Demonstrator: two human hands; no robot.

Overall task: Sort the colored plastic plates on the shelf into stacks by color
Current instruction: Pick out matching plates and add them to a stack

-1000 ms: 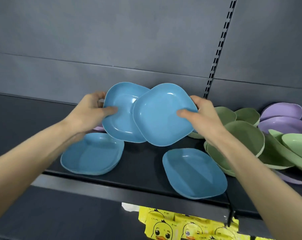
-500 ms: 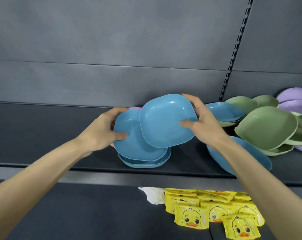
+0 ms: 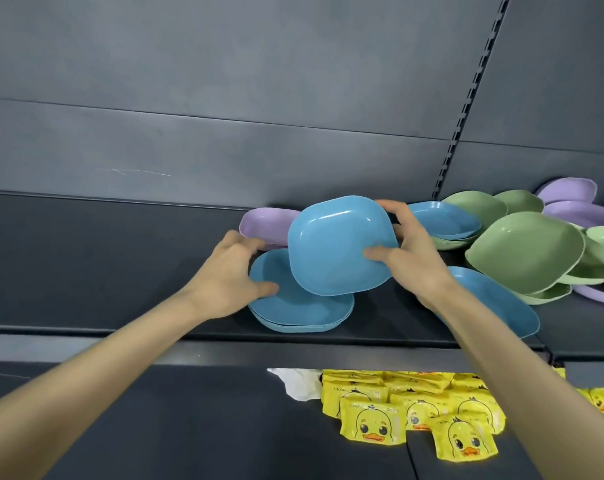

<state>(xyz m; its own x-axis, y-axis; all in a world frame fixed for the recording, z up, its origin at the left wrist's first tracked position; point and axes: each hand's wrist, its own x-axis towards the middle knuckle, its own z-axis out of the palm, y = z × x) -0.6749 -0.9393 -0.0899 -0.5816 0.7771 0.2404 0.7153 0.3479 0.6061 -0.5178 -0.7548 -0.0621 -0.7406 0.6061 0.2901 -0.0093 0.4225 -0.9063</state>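
Hands (image 3: 229, 277) (image 3: 414, 261) on blue plate (image 3: 335, 244) and blue stack (image 3: 300, 310)

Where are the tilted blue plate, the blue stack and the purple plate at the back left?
tilted blue plate (image 3: 335, 247), head view, middle of its hollow.
blue stack (image 3: 304, 310), head view, top plate's inside.
purple plate (image 3: 266, 224), head view, its visible middle.
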